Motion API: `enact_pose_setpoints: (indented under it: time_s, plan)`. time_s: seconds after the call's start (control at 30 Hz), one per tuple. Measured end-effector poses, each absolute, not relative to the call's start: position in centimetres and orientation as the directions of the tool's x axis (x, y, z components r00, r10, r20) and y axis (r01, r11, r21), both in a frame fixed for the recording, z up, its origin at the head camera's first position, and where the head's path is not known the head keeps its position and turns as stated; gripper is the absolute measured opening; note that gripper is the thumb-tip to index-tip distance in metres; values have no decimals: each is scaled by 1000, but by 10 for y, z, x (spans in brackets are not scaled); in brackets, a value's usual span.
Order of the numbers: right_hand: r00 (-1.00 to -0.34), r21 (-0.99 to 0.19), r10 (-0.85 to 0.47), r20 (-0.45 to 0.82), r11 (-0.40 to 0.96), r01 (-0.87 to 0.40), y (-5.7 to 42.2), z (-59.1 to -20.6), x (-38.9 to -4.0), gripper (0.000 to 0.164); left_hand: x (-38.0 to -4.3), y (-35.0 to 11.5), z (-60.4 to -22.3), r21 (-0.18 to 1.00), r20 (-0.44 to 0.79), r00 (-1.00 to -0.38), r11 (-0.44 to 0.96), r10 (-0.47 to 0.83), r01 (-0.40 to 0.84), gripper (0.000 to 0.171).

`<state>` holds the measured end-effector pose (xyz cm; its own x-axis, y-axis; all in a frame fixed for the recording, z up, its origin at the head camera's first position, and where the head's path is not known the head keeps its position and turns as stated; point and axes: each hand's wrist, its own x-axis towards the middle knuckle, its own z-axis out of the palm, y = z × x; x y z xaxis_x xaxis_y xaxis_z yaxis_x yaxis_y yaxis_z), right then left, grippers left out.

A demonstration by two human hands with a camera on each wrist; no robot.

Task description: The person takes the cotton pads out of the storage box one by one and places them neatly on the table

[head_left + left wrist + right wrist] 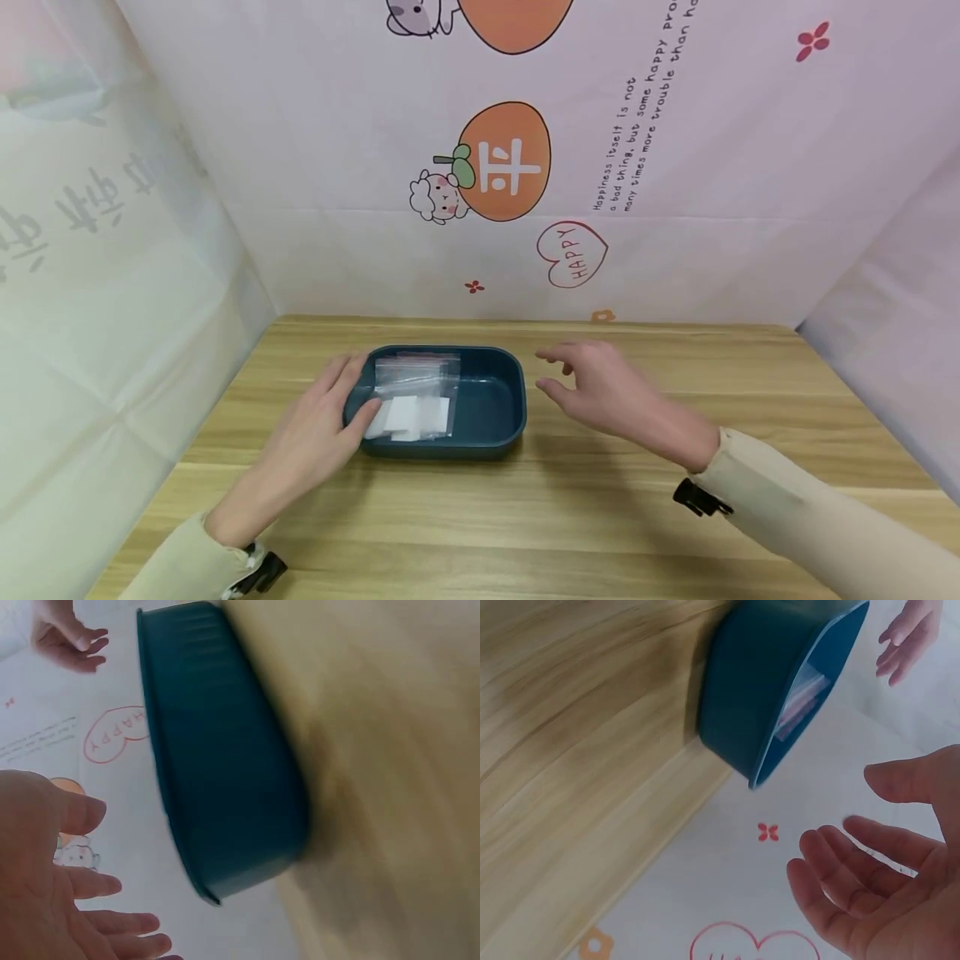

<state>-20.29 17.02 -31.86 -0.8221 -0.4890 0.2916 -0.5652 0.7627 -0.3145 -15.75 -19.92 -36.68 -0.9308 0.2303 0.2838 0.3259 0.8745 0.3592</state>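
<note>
A dark teal rectangular bin (489, 408) stands on the wooden table. At its left end lie clear zip bags (420, 379) with white pieces (405, 414) in their lower part; a bit of the plastic and its pinkish edge (801, 709) shows inside the bin in the right wrist view. My left hand (322, 412) hovers over the bin's left end, fingers spread and thumb apart, overlapping the rim in the head view. To the right of the bin my right hand (596, 383) is raised with loosely bent fingers, apart from the rim and holding nothing.
Light wood-grain table (450, 517) lies under the bin. A white printed cloth (337, 167) rises behind the table's back edge, with more cloth on the left and right sides. Both sleeved wrists wear black buckled straps (697, 497).
</note>
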Motion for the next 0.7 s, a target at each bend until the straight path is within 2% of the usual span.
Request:
enact_pose_setpoints:
  time_s: [0.33,0.53,0.7]
  plan:
    - [-838,-512,-530,134,687,-516,139,-312,-217,36,-154,-222,-389,549,245,-946,774,210,314,69]
    - [-820,-564,-567,84,651,-508,121,-314,-227,42,-157,-232,-396,746,202,-954,596,219,295,66]
    - [-798,-604,-602,29,626,-494,109,-316,-234,44,-159,-235,-399,829,185,-954,484,236,281,65]
